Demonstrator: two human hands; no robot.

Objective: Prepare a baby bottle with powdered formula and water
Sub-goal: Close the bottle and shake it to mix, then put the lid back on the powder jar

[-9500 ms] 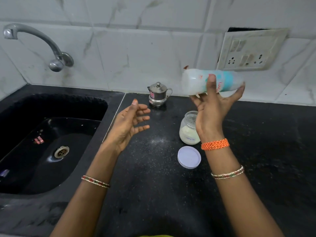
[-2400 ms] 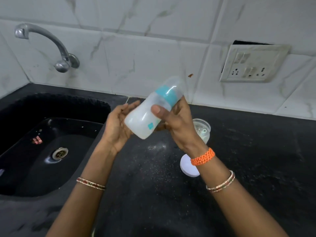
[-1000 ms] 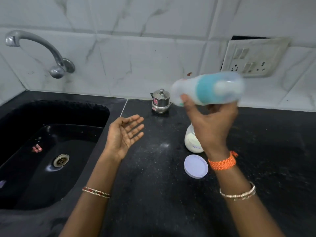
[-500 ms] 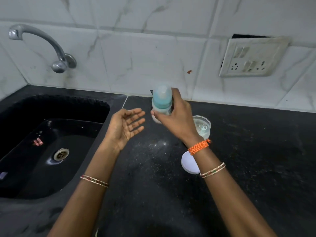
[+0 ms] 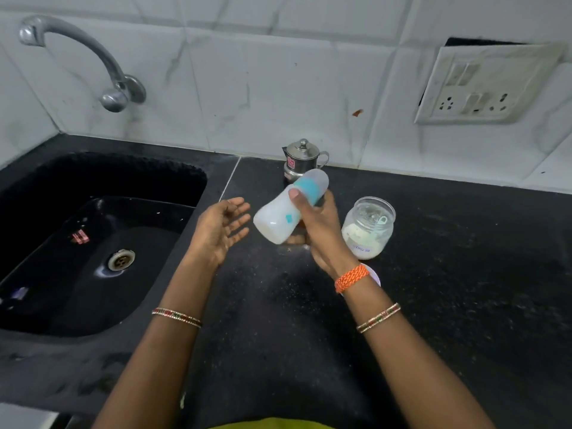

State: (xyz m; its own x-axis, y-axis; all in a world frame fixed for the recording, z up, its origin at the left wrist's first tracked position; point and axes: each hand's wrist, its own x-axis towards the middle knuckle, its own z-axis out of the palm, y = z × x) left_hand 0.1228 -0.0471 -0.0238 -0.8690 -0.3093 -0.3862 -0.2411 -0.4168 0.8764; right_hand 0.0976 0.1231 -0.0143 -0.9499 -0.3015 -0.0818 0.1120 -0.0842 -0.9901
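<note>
My right hand [image 5: 318, 232] grips a capped baby bottle [image 5: 286, 212] with a teal collar and milky liquid inside. The bottle is tilted, its cap up to the right and its base down to the left, above the black counter [image 5: 464, 305]. My left hand [image 5: 221, 229] hovers just left of the bottle's base, palm up, fingers spread and holding nothing. An uncapped glass jar of white formula powder [image 5: 368, 232], with a scoop inside, stands on the counter right of my right hand. Its white lid [image 5: 375, 275] lies near my right wrist, mostly hidden.
A small steel pot with a lid [image 5: 301, 159] stands at the back wall behind the bottle. A black sink [image 5: 93, 243] with a drain fills the left side, under a wall tap [image 5: 93, 63]. A switch and socket plate [image 5: 486, 85] hangs at upper right.
The bottle swung from pointing end-on at the camera to a tilt, base down and left toward my left palm. My left hand stayed palm up.
</note>
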